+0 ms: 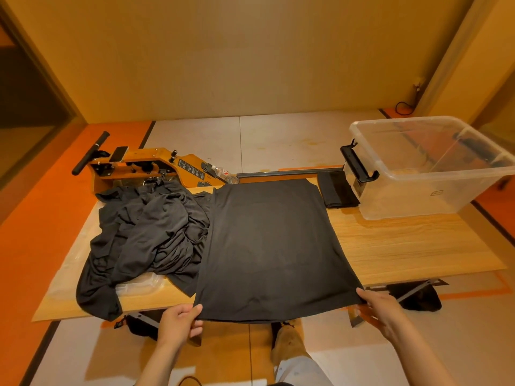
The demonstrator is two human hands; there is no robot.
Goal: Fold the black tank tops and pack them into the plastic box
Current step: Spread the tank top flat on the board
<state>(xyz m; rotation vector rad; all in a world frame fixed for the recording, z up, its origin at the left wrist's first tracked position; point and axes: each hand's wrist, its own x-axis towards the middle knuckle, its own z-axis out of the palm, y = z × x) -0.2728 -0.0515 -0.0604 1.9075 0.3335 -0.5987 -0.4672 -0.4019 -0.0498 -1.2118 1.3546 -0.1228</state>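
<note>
Black tank tops (145, 232) lie heaped at the left of the table (404, 246). Your left hand (178, 324) pinches one near corner of the spread tank top (267, 246), your right hand (381, 310) the other. The plastic box (434, 174) stands far right.

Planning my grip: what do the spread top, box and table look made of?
The spread top looks soft matte knit, maybe cotton: limp, no sheen. The box: clear glossy plastic, see-through walls. The table: pale wood or laminate, grain lines show.
</note>
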